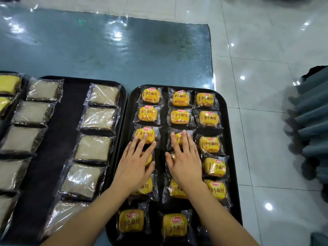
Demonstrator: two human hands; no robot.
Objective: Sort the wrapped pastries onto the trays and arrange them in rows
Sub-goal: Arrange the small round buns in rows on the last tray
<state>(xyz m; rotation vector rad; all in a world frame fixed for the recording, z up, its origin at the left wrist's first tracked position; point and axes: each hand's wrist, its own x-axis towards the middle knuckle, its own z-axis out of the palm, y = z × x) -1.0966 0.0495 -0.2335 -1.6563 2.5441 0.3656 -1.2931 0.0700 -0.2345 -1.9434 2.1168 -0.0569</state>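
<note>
A black tray (pixel 229 139) on the right holds several small yellow wrapped buns in three rows. My left hand (pixel 136 162) lies flat with fingers spread on the left row, its fingertips on a yellow bun (pixel 144 134). My right hand (pixel 184 157) rests flat on the middle row, covering most of another bun (pixel 179 136). Neither hand grips anything. A second black tray (pixel 71 121) to the left carries pale brown wrapped cakes in two columns, among them one at the top right (pixel 103 95).
At the far left edge lie yellow wrapped cakes (pixel 8 84). The trays sit on a blue-green table top (pixel 106 50) covered with shiny film. White floor tiles (pixel 266 103) lie to the right, with a dark teal pleated object (pixel 312 121) at the right edge.
</note>
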